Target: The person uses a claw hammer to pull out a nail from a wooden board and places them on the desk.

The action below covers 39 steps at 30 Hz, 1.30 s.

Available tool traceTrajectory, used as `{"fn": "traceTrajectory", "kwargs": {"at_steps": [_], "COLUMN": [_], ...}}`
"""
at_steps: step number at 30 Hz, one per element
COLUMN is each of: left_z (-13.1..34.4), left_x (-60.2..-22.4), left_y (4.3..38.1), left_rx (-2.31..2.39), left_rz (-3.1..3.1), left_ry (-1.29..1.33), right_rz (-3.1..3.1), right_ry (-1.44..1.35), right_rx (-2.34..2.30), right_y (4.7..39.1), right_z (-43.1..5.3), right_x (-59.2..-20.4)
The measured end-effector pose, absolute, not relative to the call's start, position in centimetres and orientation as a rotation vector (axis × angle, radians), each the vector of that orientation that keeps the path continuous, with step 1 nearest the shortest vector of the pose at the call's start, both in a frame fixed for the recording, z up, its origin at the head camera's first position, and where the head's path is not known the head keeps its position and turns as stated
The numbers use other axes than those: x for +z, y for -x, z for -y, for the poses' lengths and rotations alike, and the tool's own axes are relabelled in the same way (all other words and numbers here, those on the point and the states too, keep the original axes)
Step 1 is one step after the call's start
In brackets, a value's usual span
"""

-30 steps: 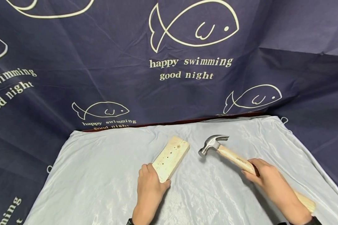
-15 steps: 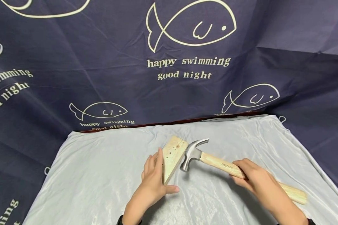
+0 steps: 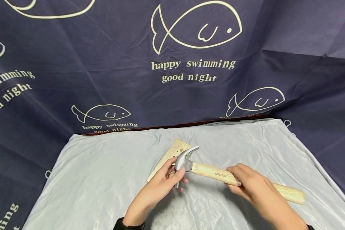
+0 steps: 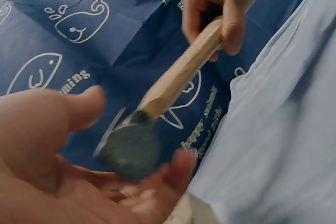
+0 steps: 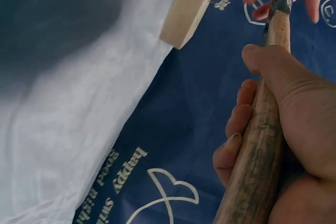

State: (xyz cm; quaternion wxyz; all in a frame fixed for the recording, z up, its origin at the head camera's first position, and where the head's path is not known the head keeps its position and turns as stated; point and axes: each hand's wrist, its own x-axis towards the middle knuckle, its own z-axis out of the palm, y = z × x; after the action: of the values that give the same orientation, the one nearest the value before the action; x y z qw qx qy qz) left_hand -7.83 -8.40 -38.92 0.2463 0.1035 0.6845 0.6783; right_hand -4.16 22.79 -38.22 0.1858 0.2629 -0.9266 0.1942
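A claw hammer point(image 3: 210, 171) with a pale wooden handle and a metal head is held up over the cloth. My right hand point(image 3: 256, 190) grips its handle around the middle, the butt end jutting out behind. In the right wrist view the fingers and thumb wrap the handle point(image 5: 257, 140). My left hand point(image 3: 156, 187) is spread around the hammer head point(image 4: 131, 150), thumb on one side and fingers on the other; the left wrist view shows a gap by the thumb. Behind the left hand lies a wooden block point(image 3: 169, 155) with small dark holes, its near part partly hidden.
A light blue satiny cloth point(image 3: 103, 179) covers the table. Dark blue fabric point(image 3: 118, 80) printed with white fish and lettering hangs behind and at both sides.
My left hand has let go of the wooden block and moved to the hammer head. My right hand has brought the hammer leftward and nearer. The block stays on the cloth.
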Motion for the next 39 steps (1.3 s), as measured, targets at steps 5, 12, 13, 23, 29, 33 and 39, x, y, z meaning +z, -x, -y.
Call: {"fn": "traceTrajectory", "kwargs": {"at_steps": [5, 12, 13, 23, 29, 33, 39], "left_z": [7.5, 6.9, 6.8, 6.4, 6.3, 6.6, 7.0], "left_x": [-39.4, -40.1, -40.2, -40.9, -40.8, -40.6, -40.3], "left_y": [8.0, 7.8, 7.8, 7.8, 7.8, 8.0, 8.2], "left_rx": [2.021, 2.028, 2.031, 2.167, 2.235, 2.280, 2.387], "left_rz": [-1.736, -1.823, -1.841, -1.811, -1.773, -1.756, -1.680], "left_ry": [-0.205, -0.107, -0.094, 0.026, 0.052, 0.100, 0.145], "right_rz": [2.572, 2.563, 2.561, 2.528, 2.486, 2.245, 1.999], "right_ry": [-0.812, -0.843, -0.841, -0.803, -0.796, -0.828, -0.824], "right_rx": [0.531, 0.501, 0.496, 0.341, 0.447, 0.693, 1.021], "right_y": [4.1, 4.1, 4.1, 5.3, 5.9, 6.2, 6.1], "right_z": [-21.8, -21.3, -21.2, -20.9, -20.7, -20.3, -20.8], "right_x": [-37.9, -37.6, -37.7, -37.3, -36.6, -35.9, -36.6]}}
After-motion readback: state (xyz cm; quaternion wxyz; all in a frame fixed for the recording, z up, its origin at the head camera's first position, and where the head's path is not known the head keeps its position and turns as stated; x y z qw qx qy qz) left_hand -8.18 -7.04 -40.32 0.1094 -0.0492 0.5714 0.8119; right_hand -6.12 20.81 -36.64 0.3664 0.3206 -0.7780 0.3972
